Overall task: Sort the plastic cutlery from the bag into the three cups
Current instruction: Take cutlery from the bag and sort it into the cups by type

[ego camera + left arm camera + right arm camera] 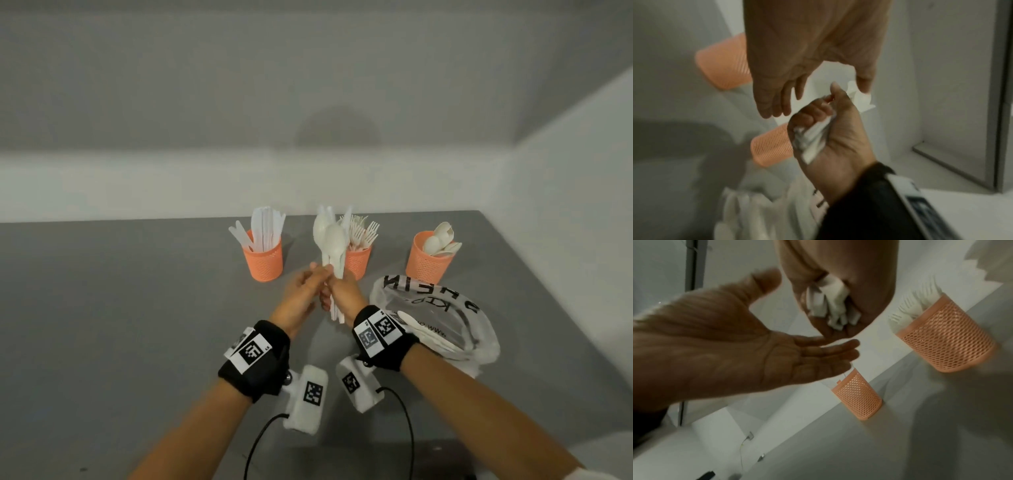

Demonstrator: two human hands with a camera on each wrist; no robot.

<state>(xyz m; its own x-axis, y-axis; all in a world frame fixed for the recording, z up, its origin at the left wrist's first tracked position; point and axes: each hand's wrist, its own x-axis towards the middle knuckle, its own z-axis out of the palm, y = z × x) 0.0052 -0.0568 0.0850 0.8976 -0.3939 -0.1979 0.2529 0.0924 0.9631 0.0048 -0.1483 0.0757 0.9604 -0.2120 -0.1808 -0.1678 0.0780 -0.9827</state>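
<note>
1. White plastic cutlery, a bundle of spoons and flat handles (331, 246), stands upright above the grey table (137, 308), bowls up, in front of the middle cup.
2. The right hand (344, 291) has its fingers curled round the handles of the bundle; the right wrist view shows the handle ends (830, 305) poking out of the fist.
3. The left hand (301, 294) lies just beside the bundle with fingers straight and spread, fingertips at the handles; whether they touch is unclear.
4. Three orange mesh plastic cups stand in a row: the left cup (263, 262) holds knives, the middle cup (358, 262) forks, the right cup (428, 260) spoons.
5. The crumpled clear plastic bag with black lettering (442, 308) lies on the table near the right cup, with white cutlery inside.
6. Black wrist straps (257, 359) with square-coded tags sit on both forearms.
</note>
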